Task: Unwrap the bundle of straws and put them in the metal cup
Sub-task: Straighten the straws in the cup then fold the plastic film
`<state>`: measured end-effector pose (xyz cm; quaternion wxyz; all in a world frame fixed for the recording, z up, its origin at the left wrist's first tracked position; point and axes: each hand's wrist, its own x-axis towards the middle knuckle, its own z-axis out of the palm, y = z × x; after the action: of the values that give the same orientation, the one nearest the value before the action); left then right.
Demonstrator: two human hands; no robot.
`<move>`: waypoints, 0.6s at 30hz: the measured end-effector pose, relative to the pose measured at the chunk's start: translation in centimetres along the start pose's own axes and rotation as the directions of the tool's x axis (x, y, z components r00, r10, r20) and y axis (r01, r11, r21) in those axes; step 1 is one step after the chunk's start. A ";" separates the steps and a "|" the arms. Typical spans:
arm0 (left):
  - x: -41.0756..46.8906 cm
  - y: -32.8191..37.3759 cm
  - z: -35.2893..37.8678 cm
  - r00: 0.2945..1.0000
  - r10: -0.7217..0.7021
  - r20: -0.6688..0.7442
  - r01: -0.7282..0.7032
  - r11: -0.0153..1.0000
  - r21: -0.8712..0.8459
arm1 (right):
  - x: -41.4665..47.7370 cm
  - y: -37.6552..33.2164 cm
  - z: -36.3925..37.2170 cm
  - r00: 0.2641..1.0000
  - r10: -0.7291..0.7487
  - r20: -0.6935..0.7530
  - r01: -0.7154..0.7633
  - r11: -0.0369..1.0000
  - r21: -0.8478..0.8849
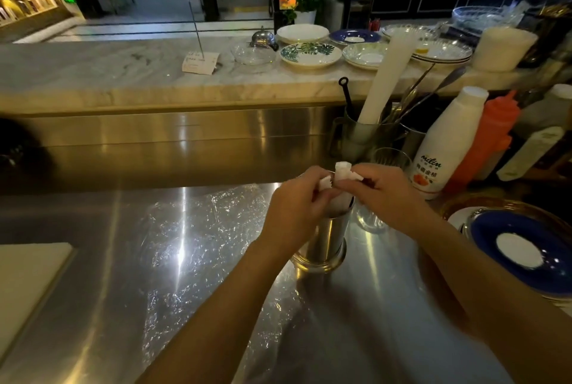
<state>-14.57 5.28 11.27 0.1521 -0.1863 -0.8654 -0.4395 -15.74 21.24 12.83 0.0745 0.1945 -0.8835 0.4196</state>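
Note:
A metal cup [325, 244] stands upright on the steel counter in front of me. White paper-wrapped straws [342, 171] stick up out of its mouth. My left hand [294, 207] and my right hand [390, 194] are both closed around the tops of the straws, just above the cup's rim. Their lower part is hidden by my hands and the cup. A crumpled sheet of clear plastic wrap [198, 228] lies flat on the counter to the left of the cup.
A clear glass [391, 162] stands just behind the cup. A white bottle [445, 148] and an orange squeeze bottle [489, 135] stand to the right. A blue plate [523, 247] sits at right, a white board [28, 278] at left. Plates line the marble ledge [123, 74].

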 end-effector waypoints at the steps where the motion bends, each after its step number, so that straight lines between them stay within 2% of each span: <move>1: 0.2 -0.2 -0.1 0.999 -0.048 0.017 0.048 0.999 -0.015 | 0.2 0.0 0.0 1.000 0.012 0.013 -0.011 1.000 -0.012; 3: 0.7 -1.0 -0.1 0.991 -0.104 0.086 0.098 0.993 0.064 | 0.7 0.2 0.3 0.993 0.078 0.085 -0.071 0.994 -0.085; 6: 1.2 -1.7 0.4 0.974 -0.082 0.211 0.022 0.962 0.273 | 1.1 0.8 1.1 0.958 0.183 0.220 -0.141 0.971 -0.193; 8: 1.3 -2.2 0.5 0.974 -0.078 0.212 0.000 0.939 0.344 | 1.2 1.0 1.2 0.961 0.177 0.212 -0.132 0.968 -0.214; 9: 1.3 -2.3 0.2 0.977 -0.084 0.198 0.019 0.952 0.307 | 1.2 1.2 1.1 0.972 0.153 0.179 -0.113 0.970 -0.216; 11: 1.1 -2.5 -0.4 0.984 -0.068 0.167 0.047 0.991 0.125 | 1.1 1.3 0.7 0.995 0.042 0.092 -0.023 0.980 -0.196; 13: 0.8 -2.6 -0.9 0.994 -0.002 0.111 -0.003 0.999 0.046 | 0.6 1.3 0.5 0.992 -0.116 0.043 0.122 0.973 -0.193; 15: 0.4 -2.6 -1.1 0.992 0.074 0.104 -0.081 0.995 0.066 | 0.1 1.6 0.7 0.978 -0.195 0.076 0.208 0.954 -0.216; 18: -0.4 -3.1 -0.5 0.959 0.148 0.240 -0.204 0.952 0.227 | -0.5 2.7 1.7 0.961 -0.117 0.250 0.189 0.940 -0.286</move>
<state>-15.58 3.13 9.21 0.1166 -0.2901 -0.9050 -0.2884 -16.35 21.62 9.71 0.0340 0.2960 -0.9226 0.2450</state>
